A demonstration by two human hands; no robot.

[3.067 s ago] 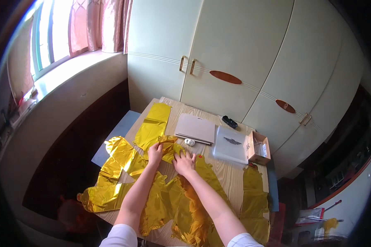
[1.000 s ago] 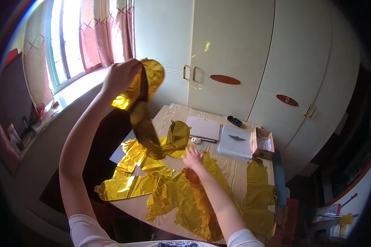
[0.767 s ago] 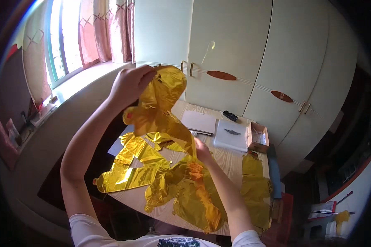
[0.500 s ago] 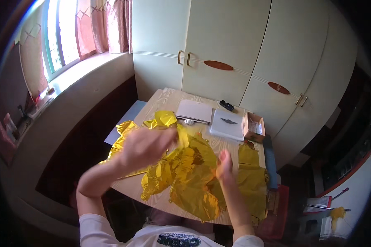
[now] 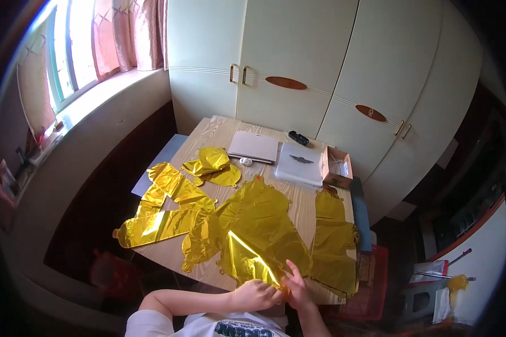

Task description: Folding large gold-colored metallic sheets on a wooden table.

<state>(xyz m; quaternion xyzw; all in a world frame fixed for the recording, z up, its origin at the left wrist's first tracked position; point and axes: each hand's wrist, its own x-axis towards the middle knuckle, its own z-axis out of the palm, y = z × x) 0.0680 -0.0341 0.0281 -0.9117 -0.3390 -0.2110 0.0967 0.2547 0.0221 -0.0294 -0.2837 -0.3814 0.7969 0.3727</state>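
Note:
A flat, uninflated gold foil balloon (image 5: 264,216) lies spread over the middle of the table, its near end drawn to the front edge. My left hand (image 5: 257,295) is closed on that near end, fingers pinched together. Close beside it, my right hand (image 5: 299,291) grips the same end low down, with one finger sticking up. A bit of orange shows between the hands; the fingertips partly hide it. To the left lie another gold foil balloon (image 5: 166,222) and a smaller folded gold foil piece (image 5: 213,163). A further gold foil balloon (image 5: 333,241) hangs near the right edge.
Along the table's far side are pale sheets (image 5: 253,146), a small white object (image 5: 245,162), a clear plastic packet (image 5: 299,168), a black object (image 5: 298,137) and an open cardboard box (image 5: 337,168). Pale cupboards (image 5: 287,45) stand behind the wood-grain table (image 5: 298,196). A red crate (image 5: 376,281) stands right.
My left hand has come down from above the foil to the near table edge. My right hand has moved down beside it. The middle balloon now lies flatter, its near end in my hands.

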